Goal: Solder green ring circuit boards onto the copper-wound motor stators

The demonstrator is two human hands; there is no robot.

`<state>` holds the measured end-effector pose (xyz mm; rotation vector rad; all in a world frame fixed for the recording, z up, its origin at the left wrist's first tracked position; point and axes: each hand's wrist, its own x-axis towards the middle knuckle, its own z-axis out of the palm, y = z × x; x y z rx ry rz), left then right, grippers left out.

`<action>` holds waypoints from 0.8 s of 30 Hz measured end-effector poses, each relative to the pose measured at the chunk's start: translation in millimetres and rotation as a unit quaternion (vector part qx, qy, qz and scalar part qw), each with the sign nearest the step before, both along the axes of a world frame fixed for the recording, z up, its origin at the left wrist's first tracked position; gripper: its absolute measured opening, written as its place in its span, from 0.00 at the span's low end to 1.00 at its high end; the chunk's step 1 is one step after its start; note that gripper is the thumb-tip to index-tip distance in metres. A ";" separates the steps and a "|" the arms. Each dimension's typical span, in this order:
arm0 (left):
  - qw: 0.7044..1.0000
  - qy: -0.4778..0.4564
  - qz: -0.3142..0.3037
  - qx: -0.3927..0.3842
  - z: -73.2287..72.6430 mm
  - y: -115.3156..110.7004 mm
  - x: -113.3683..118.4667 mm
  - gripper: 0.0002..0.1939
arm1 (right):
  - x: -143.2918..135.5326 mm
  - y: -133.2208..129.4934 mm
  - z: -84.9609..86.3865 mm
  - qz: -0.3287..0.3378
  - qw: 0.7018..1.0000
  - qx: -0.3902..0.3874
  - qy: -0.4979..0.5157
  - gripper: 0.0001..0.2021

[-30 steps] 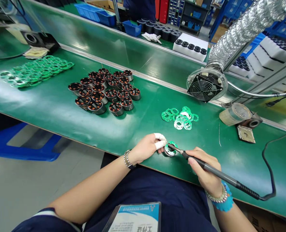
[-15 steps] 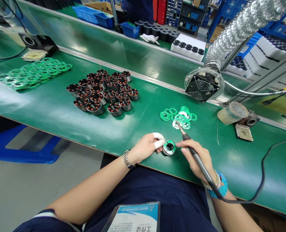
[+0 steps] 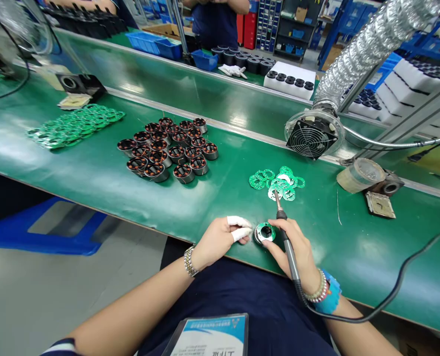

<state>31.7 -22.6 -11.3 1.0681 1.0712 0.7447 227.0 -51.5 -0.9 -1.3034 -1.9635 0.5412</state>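
Observation:
A motor stator with a green ring-shaped circuit board [image 3: 265,233] on top stands near the table's front edge. My right hand [image 3: 294,247] grips a soldering iron [image 3: 288,249], tip pointing away from me, while its thumb and index finger touch the board's right side. To the left of the stator, my left hand [image 3: 223,240] is closed in a pinch, with white covers on two fingers; whatever sits between the fingertips is too small to make out. Beyond the iron's tip lies a loose pile of green ring boards [image 3: 279,184].
Several copper-wound stators [image 3: 168,148] stand in a group left of centre, and stacked green boards [image 3: 74,126] lie farther left. A fan on a foil duct [image 3: 312,136] hangs at back right, near a plastic cup [image 3: 361,175] and a sponge holder [image 3: 380,204]. Another person [image 3: 215,22] is across the bench.
My right thumb and index finger have come onto the stator's board, with the iron now more upright. My left fingertips have drawn slightly left, away from the stator. The view has shifted a little.

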 end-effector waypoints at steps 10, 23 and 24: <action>0.993 -0.081 -0.063 -0.059 4.2 14.1 13.9 0.11 | -8.8 13.0 15.6 0.066 0.996 0.064 0.009 0.13; 0.993 -0.087 -0.060 -0.046 1.3 8.8 10.2 0.10 | 2.8 -3.7 24.5 0.010 0.994 0.038 0.102 0.11; 0.994 -0.084 -0.055 -0.049 1.7 8.6 10.2 0.09 | 6.4 -5.6 26.9 0.019 0.994 0.036 0.104 0.13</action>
